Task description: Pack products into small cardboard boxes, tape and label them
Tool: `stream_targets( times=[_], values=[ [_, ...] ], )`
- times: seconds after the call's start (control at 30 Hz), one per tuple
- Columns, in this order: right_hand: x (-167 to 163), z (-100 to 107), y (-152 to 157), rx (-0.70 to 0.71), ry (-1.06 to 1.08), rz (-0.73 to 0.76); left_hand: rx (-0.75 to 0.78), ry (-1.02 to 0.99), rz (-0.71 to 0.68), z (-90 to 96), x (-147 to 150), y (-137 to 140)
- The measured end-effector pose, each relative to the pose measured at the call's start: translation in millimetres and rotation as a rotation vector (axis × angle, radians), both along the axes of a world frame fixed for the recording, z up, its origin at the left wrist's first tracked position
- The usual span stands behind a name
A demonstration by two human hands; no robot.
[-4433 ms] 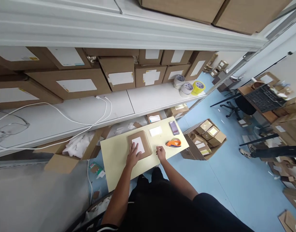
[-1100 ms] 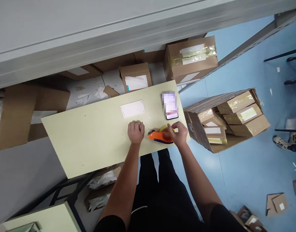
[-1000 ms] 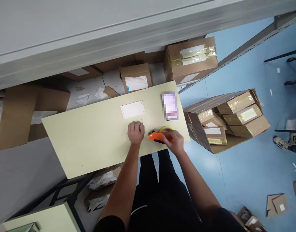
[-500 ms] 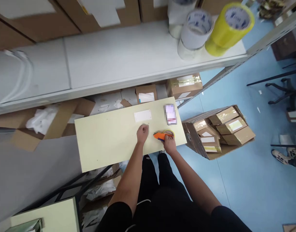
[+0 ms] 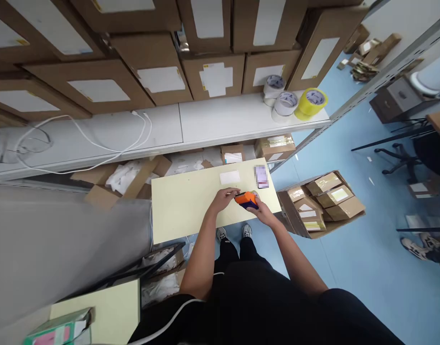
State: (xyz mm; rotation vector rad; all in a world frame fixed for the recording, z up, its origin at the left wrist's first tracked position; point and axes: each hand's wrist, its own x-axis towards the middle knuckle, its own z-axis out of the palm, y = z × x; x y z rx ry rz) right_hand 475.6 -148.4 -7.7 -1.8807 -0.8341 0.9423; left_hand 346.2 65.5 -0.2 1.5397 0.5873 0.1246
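Observation:
My right hand [image 5: 263,212] grips an orange and dark-blue tape dispenser [image 5: 246,199] above the front right part of the pale yellow table [image 5: 184,206]. At the dispenser's dark front end, the bent fingers of my left hand [image 5: 223,199] are closed on it; whether they pinch a tape end is too small to see. Just beyond my hands a white label sheet [image 5: 230,177] lies flat on the table. To its right is a phone-like item [image 5: 261,176] with a blurred-out face. A roll edge shows partly behind the dispenser.
An open carton [image 5: 309,235] holding several taped boxes stands on the floor to the right. Behind the table runs a grey shelf [image 5: 220,117] with stacked cartons, a white cable [image 5: 108,149], white tape rolls [image 5: 286,103] and yellow tape [image 5: 310,103]. A person's shoes [image 5: 415,247] show at far right.
My left hand has moved onto the front of the dispenser, where it was apart before. The dispenser is lifted and turned in my right hand. My view has pulled back, showing more shelf.

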Motion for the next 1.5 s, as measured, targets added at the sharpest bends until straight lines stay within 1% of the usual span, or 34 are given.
stream_targets(
  times=[0.1, 0.17, 0.23, 0.3, 0.37, 0.43, 0.53, 0.63, 0.77, 0.87, 0.93, 1.03, 1.17, 1.23, 1.33, 1.4, 1.43, 1.5],
  values=[
    [-13, 41, 12, 0.041, -0.050, 0.056, 0.016, -0.045, -0.047, 43.4, -21, 16],
    [-22, 63, 20, 0.066, -0.079, 0.073, 0.039, -0.071, -0.052, 67.5, -36, 25],
    [-32, 80, 28, 0.103, -0.095, 0.077, 0.073, -0.087, -0.023, 88.0, -48, 32],
    [-42, 91, 36, 0.143, -0.081, 0.078, 0.137, -0.094, 0.037, 106.4, -57, 37],
    [-50, 99, 45, 0.174, -0.049, 0.073, 0.259, -0.100, 0.102, 123.7, -62, 40],
    [-56, 104, 53, 0.199, -0.024, 0.061, 0.428, -0.112, 0.159, 139.7, -64, 41],
    [-54, 108, 65, 0.231, -0.005, 0.074, 0.672, -0.135, 0.230, 158.0, -61, 41],
    [-43, 112, 75, 0.257, 0.013, 0.110, 0.833, -0.149, 0.282, 168.1, -54, 42],
    [-23, 113, 84, 0.292, 0.008, 0.162, 0.995, -0.170, 0.343, 176.8, -42, 48],
    [-8, 113, 88, 0.313, -0.014, 0.182, 1.076, -0.205, 0.332, 183.9, -32, 52],
    [3, 115, 91, 0.319, -0.029, 0.197, 1.121, -0.224, 0.382, 186.9, -25, 50],
    [20, 119, 93, 0.314, -0.027, 0.231, 1.168, -0.242, 0.479, 186.6, -13, 45],
    [38, 122, 95, 0.289, -0.053, 0.264, 1.172, -0.199, 0.563, 184.8, -3, 42],
    [45, 121, 97, 0.288, -0.134, 0.251, 1.141, -0.164, 0.553, 187.9, -1, 43],
    [57, 120, 109, 0.335, -0.353, 0.116, 1.098, -0.130, 0.443, 197.1, 2, 38],
    [66, 122, 124, 0.385, -0.516, 0.019, 1.064, -0.094, 0.423, 202.3, 5, 28],
    [72, 124, 134, 0.405, -0.590, -0.003, 1.034, -0.074, 0.451, 203.8, 7, 22],
    [88, 129, 155, 0.414, -0.713, -0.012, 0.954, -0.053, 0.576, 205.5, 10, 9]
  ],
)
